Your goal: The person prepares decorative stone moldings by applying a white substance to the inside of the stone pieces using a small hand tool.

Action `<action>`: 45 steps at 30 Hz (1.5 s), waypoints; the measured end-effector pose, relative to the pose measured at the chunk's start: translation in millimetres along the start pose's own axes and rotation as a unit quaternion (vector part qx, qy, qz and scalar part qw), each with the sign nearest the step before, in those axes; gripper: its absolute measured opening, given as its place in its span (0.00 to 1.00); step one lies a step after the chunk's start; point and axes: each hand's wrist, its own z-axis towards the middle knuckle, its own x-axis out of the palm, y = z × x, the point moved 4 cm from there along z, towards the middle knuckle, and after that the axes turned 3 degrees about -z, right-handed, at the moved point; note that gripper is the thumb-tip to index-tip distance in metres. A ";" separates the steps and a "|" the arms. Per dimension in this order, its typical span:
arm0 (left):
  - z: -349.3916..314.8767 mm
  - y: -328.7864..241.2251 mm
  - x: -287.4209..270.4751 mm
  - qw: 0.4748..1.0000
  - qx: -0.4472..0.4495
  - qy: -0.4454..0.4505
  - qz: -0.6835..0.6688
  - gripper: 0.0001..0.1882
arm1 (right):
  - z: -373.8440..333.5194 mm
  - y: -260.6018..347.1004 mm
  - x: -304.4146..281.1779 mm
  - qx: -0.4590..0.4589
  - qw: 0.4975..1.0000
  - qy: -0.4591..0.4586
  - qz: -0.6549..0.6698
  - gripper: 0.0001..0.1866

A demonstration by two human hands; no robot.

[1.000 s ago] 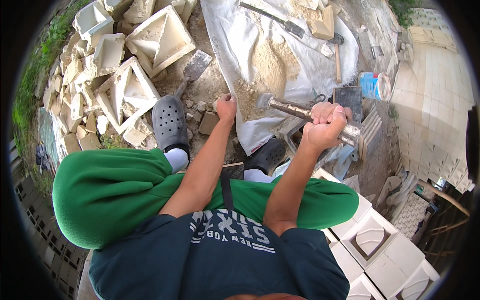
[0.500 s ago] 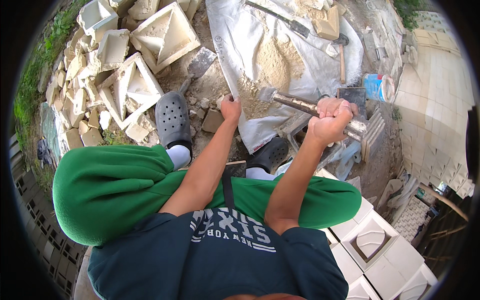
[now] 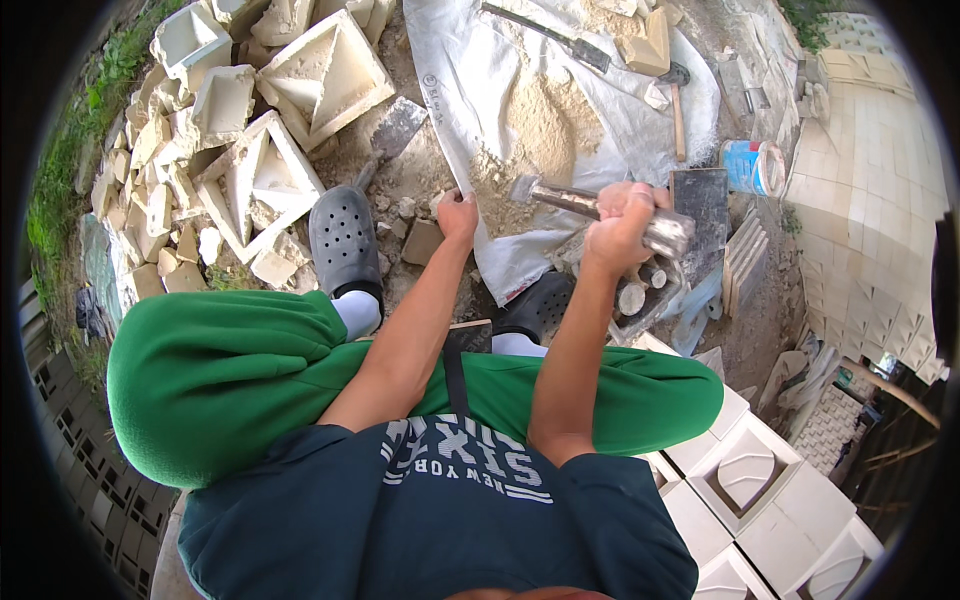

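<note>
My left hand (image 3: pixel 457 217) is closed in a pinch on the edge of a white plastic sheet (image 3: pixel 480 75), beside my foot. A mound of pale sandy powder (image 3: pixel 540 125) lies on that sheet. In my closed right hand (image 3: pixel 625 228) is a stout, dusty tool (image 3: pixel 570 196) with a thick handle and a pale flat end; its exact kind is unclear. That end points left, over or at the sheet's powdery lower part; contact cannot be told. Below the right hand is a tray (image 3: pixel 665 318) with round-ended pieces.
Broken cream blocks (image 3: pixel 240 170) are heaped at the left. On the sheet's far side lie a long dark tool (image 3: pixel 550 37) and a hammer (image 3: pixel 678 110). A blue-and-white bucket (image 3: pixel 750 167) and a dark board (image 3: pixel 700 210) are at the right. Moulded pale tiles (image 3: pixel 745 475) stand lower right.
My right hand has shifted left and slightly up, and its tool has moved slightly left. More of the tray below it shows. My left hand stays at the sheet's edge.
</note>
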 end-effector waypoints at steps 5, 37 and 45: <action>4.5 7.5 1.3 1.000 -0.002 -0.006 -0.014 0.16 | 10.1 -44.5 4.9 0.075 0.995 0.041 -0.050 0.11; -1.1 1.2 -1.5 1.000 -0.008 -0.023 -0.003 0.15 | -2.7 9.9 14.4 0.036 0.999 -0.030 0.005 0.12; 7.3 4.6 5.0 1.000 0.004 -0.015 0.008 0.14 | -5.3 -50.1 14.1 0.079 0.996 0.012 -0.050 0.11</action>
